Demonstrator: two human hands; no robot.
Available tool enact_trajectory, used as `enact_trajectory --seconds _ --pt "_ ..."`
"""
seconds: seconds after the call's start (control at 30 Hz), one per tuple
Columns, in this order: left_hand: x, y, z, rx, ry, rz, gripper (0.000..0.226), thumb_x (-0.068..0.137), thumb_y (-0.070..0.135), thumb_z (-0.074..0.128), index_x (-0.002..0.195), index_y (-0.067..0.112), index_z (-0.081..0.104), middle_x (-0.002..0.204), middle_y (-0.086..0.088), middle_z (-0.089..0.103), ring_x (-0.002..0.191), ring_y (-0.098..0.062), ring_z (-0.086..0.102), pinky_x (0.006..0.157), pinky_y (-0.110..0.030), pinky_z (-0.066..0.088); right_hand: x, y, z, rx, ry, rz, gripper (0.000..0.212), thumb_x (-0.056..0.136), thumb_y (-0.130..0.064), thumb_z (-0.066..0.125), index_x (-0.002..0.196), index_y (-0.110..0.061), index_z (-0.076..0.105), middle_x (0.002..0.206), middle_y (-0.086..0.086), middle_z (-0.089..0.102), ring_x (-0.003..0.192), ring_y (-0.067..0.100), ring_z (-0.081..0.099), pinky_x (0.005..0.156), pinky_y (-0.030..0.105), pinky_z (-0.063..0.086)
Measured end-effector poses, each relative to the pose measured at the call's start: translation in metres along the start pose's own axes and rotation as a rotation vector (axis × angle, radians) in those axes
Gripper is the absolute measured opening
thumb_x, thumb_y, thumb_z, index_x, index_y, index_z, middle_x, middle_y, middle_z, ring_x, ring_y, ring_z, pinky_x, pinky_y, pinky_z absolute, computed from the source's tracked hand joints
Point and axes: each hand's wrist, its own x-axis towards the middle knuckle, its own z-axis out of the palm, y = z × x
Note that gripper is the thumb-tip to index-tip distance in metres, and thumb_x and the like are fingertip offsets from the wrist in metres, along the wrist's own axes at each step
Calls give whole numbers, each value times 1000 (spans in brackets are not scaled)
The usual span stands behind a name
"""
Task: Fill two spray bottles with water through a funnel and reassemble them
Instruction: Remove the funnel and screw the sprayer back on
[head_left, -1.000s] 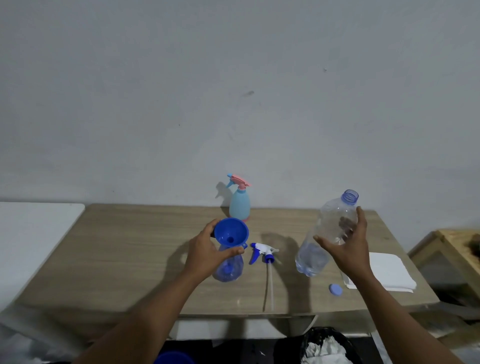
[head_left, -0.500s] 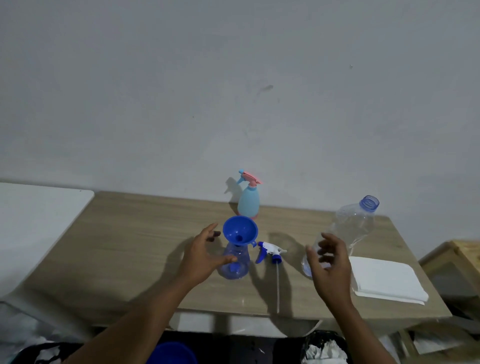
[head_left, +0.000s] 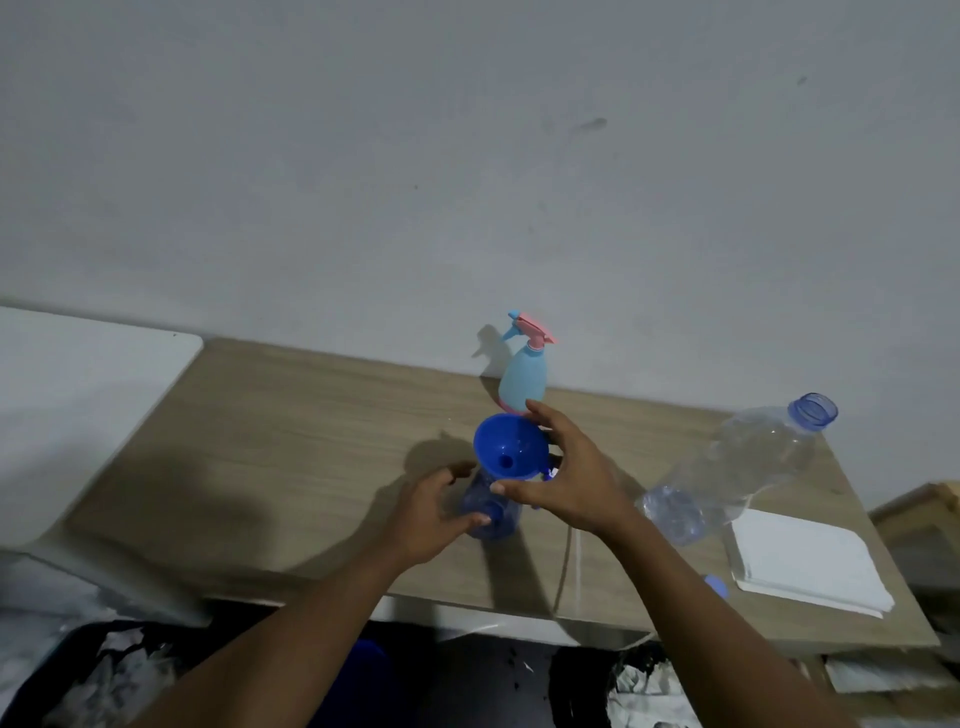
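Note:
A blue funnel (head_left: 511, 447) sits in the neck of a clear blue spray bottle (head_left: 493, 514) standing mid-table. My left hand (head_left: 431, 514) wraps around that bottle's body. My right hand (head_left: 571, 478) grips the funnel's rim, thumb in front and fingers behind. The bottle's white and blue spray head is mostly hidden behind my right hand; only its thin tube (head_left: 563, 566) shows. A light blue spray bottle (head_left: 524, 376) with a pink trigger stands assembled at the wall. An uncapped clear water bottle (head_left: 743, 467) stands to the right, nobody holding it.
The wooden table (head_left: 285, 441) abuts a grey wall. A folded white cloth (head_left: 805, 566) and a small blue cap (head_left: 718, 588) lie near the front right. A white surface (head_left: 78, 395) adjoins on the left, a wooden stool (head_left: 924, 514) on the right.
My right hand let go of the water bottle, which now stands on the table, and moved left onto the funnel. My left hand shifted from the funnel down to the bottle's body.

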Motion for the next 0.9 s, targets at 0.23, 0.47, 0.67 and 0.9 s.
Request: enact_trajectory --seconds 0.23,0.47,0.67,0.9 --pt "7 -6 3 11 -1 21 51 76 27 82 124 30 63 118 15 66 110 1 61 98 -30 52 2 7 12 42 111 -64 91 66 -31 93 142 -32 43 134 -17 54 120 4 57 93 26 57" --pt "10 -8 8 -5 51 43 55 71 26 88 119 30 63 109 21 65 104 -2 62 90 -10 43 1 -2 -11 294 473 7 94 67 -13 92 143 -33 39 125 -3 58 109 3 64 83 26 59" --pt "10 -13 8 25 75 56 58 71 34 86 123 19 64 108 23 63 98 13 57 87 -8 43 -26 46 -22 219 433 257 84 59 -24 97 123 -25 44 117 5 61 102 17 66 78 24 57" --pt "2 -13 -2 27 123 37 63 69 44 84 123 20 64 111 14 67 96 8 59 81 1 38 -35 77 12 -213 53 331 80 44 -44 99 110 -26 58 103 -10 62 93 11 62 76 22 55"
